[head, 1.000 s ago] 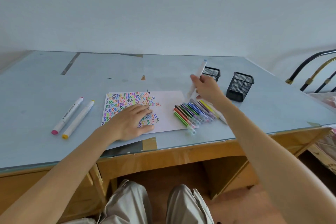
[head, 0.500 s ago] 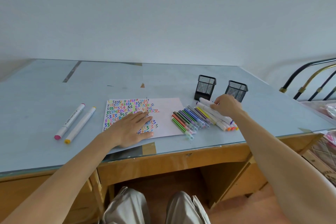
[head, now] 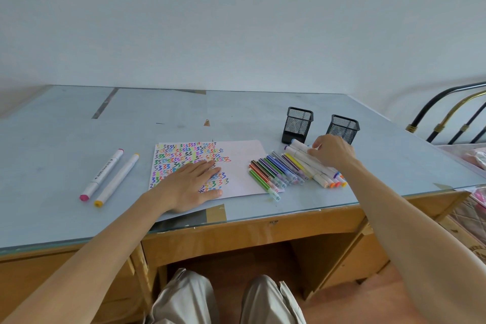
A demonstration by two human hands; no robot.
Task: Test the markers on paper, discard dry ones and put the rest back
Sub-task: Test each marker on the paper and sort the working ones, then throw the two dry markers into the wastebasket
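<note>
While right hand (head: pixel 332 151) touches them, white markers (head: pixel 307 159) lie diagonally, coloured tips near-right.

My left hand (head: pixel 190 183): flat, palm down, fingers straight. My right hand (head: pixel 332 150): arm extended, fingers curled in a pinch.

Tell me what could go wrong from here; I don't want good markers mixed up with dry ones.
The right hand is picking at the white markers piled against the thin colored markers; a nudge could roll them together. The two markers set apart on the left lie loose and could roll.
</note>
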